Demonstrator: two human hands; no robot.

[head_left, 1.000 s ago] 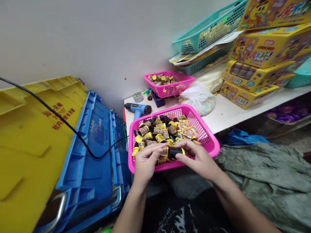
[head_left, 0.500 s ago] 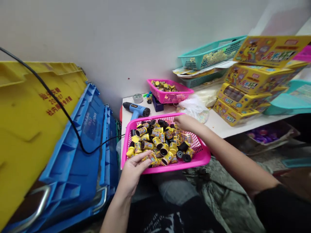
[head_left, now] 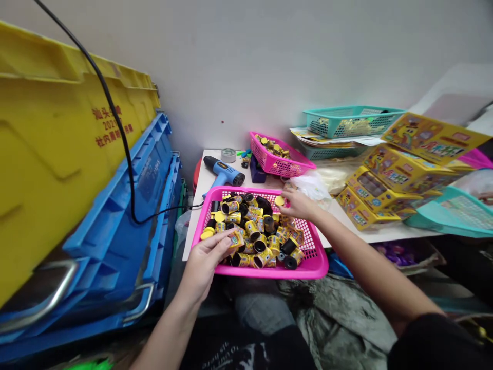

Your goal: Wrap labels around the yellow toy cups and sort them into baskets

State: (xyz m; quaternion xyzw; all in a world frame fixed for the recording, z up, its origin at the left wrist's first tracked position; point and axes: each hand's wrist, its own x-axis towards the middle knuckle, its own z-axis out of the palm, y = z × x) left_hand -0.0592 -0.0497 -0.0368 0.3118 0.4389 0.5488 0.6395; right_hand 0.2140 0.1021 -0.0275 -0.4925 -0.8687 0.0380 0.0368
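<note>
A pink plastic basket (head_left: 269,271) in front of me is heaped with small printed yellow cups (head_left: 252,230), some showing black inside or black ends. Over its near left part, my left hand (head_left: 210,254) is closed on one small printed cup (head_left: 235,239) between thumb and fingers. My right hand (head_left: 298,204) reaches over the basket's far right rim and pinches a round yellow lid (head_left: 280,201) at its fingertips. Loose yellow lids (head_left: 207,234) lie among the cups at the left side.
Behind the basket lies a blue heat gun (head_left: 223,172), its black cord running left. A second pink basket (head_left: 283,163) holds similar parts. Yellow boxes (head_left: 370,205) are stacked at right, near teal baskets (head_left: 342,123). Blue and yellow crates (head_left: 115,216) stand close on my left.
My right hand has lifted from the basket's far right part, and a yellow lid now shows at its fingertips. The left hand has raised its cup slightly. The camera view has shifted.
</note>
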